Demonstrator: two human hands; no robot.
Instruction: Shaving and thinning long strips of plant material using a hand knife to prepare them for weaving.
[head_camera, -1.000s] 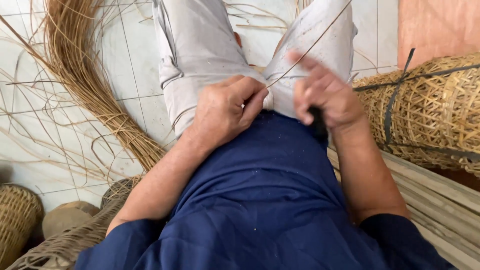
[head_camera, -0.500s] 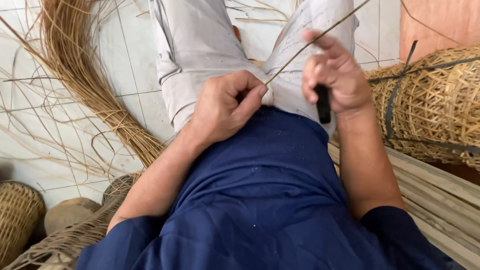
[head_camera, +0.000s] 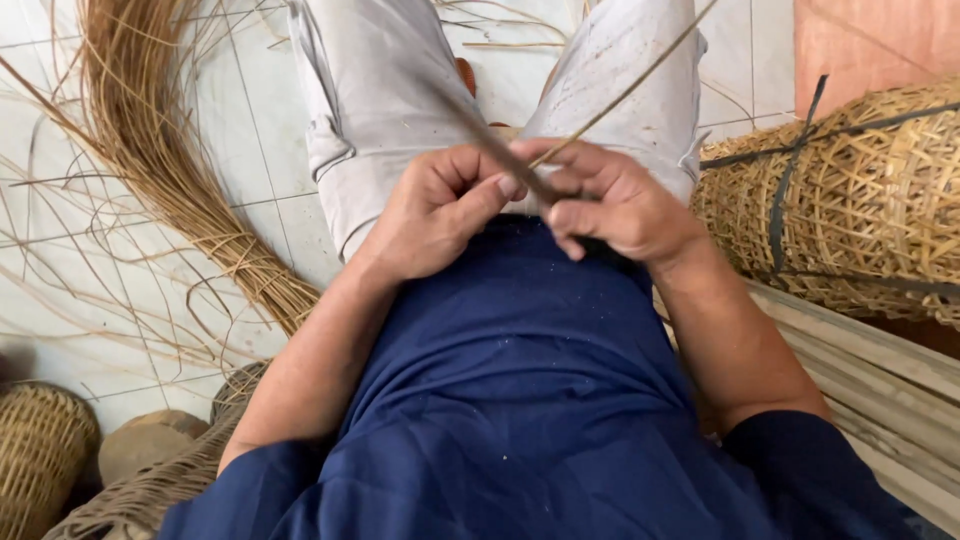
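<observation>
Pinching thin cane strip (head_camera: 620, 95) | left hand (head_camera: 440, 210), right hand (head_camera: 620, 205) | grips clenched, knuckles touching

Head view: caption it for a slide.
Both hands, left hand and right hand, pinch a thin cane strip over the lap.

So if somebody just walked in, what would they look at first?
Probably the two hands meeting in the middle: the left hand and right hand pinch a thin cane strip that slants up to the top right. Next, the big bundle of loose cane strands fanned over the white tiled floor on the left, and the woven basket lying at the right.
</observation>
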